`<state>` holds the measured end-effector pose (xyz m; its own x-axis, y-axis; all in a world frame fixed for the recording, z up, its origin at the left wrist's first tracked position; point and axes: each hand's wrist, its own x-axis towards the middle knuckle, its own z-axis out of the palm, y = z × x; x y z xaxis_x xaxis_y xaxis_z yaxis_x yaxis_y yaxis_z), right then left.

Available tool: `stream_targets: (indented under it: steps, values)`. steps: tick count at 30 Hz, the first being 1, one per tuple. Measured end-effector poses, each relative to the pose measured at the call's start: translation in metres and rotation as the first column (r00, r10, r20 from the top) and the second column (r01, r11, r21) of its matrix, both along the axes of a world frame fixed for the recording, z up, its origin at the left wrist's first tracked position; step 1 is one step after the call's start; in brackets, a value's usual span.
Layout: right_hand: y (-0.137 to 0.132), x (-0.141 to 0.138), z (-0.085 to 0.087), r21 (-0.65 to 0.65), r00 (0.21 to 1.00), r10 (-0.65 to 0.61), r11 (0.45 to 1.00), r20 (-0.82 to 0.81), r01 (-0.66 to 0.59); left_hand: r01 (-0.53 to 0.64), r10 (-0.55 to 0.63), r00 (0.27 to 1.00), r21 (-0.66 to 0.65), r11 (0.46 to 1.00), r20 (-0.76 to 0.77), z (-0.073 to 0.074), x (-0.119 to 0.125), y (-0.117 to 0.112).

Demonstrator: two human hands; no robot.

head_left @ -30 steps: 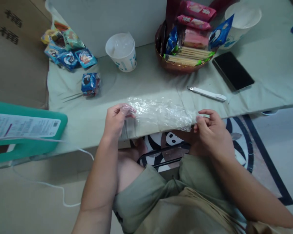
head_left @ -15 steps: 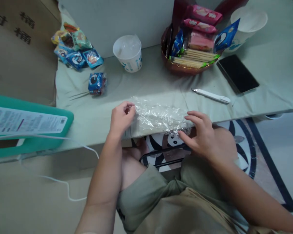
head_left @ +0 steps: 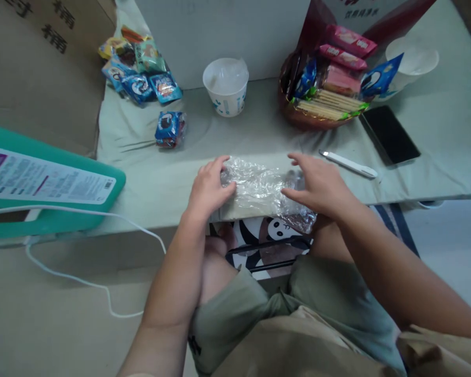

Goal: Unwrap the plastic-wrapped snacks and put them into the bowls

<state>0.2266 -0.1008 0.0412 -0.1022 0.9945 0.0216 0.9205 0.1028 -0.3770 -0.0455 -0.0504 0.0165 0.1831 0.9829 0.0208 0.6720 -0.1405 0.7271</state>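
Observation:
A crumpled sheet of clear plastic wrap (head_left: 255, 183) lies at the front edge of the table, its right corner hanging over the edge. At its left end rests my left hand (head_left: 209, 189), thumb and fingers apart and touching the plastic. My right hand (head_left: 317, 183) is over the right end, thumb and fingers spread apart; whether it presses on the plastic I cannot tell. Just right of that hand lies a white slim cutter (head_left: 349, 164). Behind my left hand sits a small blue-wrapped snack pack (head_left: 168, 129) with thin sticks or tweezers poking out leftward.
A paper cup (head_left: 226, 97) stands by a white box, near a bowl (head_left: 317, 121) of wrapped snacks. Another cup (head_left: 414, 60) and a black phone (head_left: 390, 135) are at right. Snack packets (head_left: 139, 68) lie back left, a green container (head_left: 63, 162) and white cable (head_left: 110, 213) at left.
My right hand has moved up and left over the plastic wrap. My left hand has opened from its closed curl at the left end. The view has shifted slightly left.

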Motion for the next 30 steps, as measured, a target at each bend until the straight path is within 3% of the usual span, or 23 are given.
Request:
stream_targets:
  steps: [3,5,8,10,13,15,16,18,20,22,24,26,30]
  values:
    - [0.023,-0.019,-0.003,-0.104,0.998,0.06,0.993,-0.026,-0.062,0.016,-0.003,0.991,-0.09,0.996,0.134,0.004,0.002,0.002]
    - [0.033,-0.027,-0.002,-0.185,0.993,0.102,0.976,-0.063,-0.112,0.09,-0.059,0.959,-0.101,0.991,0.278,0.011,0.001,0.001]
    - [0.035,-0.028,0.007,-0.237,0.933,0.249,0.92,-0.26,-0.311,0.227,-0.161,0.849,-0.072,0.971,0.503,0.023,-0.003,-0.005]
    - [0.028,-0.025,0.015,-0.203,0.849,0.29,0.89,-0.441,-0.409,0.195,-0.117,0.769,-0.057,0.979,0.629,0.029,-0.008,-0.008]
    - [0.012,-0.023,0.02,-0.228,0.7,0.096,0.907,-0.707,-0.355,0.008,0.087,0.594,-0.114,0.993,0.8,0.032,-0.011,-0.006]
    - [0.001,-0.026,0.017,-0.282,0.587,-0.099,0.932,-0.804,-0.229,0.048,0.199,0.515,-0.26,0.964,0.834,0.031,-0.005,-0.004]
    - [-0.003,-0.029,0.014,-0.301,0.536,-0.173,0.94,-0.826,-0.16,0.14,0.224,0.522,-0.342,0.929,0.823,0.03,0.0,-0.004]
    - [-0.008,-0.033,0.007,-0.311,0.481,-0.248,0.949,-0.841,-0.053,0.346,0.177,0.606,-0.457,0.819,0.776,0.028,0.014,-0.006]
    - [-0.01,-0.035,0.0,-0.293,0.499,-0.247,0.956,-0.831,-0.015,0.417,0.06,0.718,-0.497,0.761,0.694,0.024,0.029,-0.008]
    - [-0.011,-0.031,-0.005,-0.282,0.552,-0.228,0.959,-0.802,-0.014,0.357,-0.036,0.826,-0.473,0.805,0.563,0.02,0.04,-0.01]
    - [-0.011,-0.023,-0.01,-0.295,0.573,-0.229,0.955,-0.787,-0.024,0.3,-0.065,0.87,-0.42,0.857,0.489,0.018,0.045,-0.008]
    - [-0.011,-0.015,-0.014,-0.315,0.539,-0.247,0.948,-0.805,-0.036,0.301,-0.054,0.837,-0.376,0.876,0.544,0.016,0.046,-0.005]
    - [-0.011,-0.001,-0.027,-0.296,0.443,-0.249,0.954,-0.861,-0.039,0.323,-0.028,0.705,-0.286,0.902,0.709,0.012,0.045,0.003]
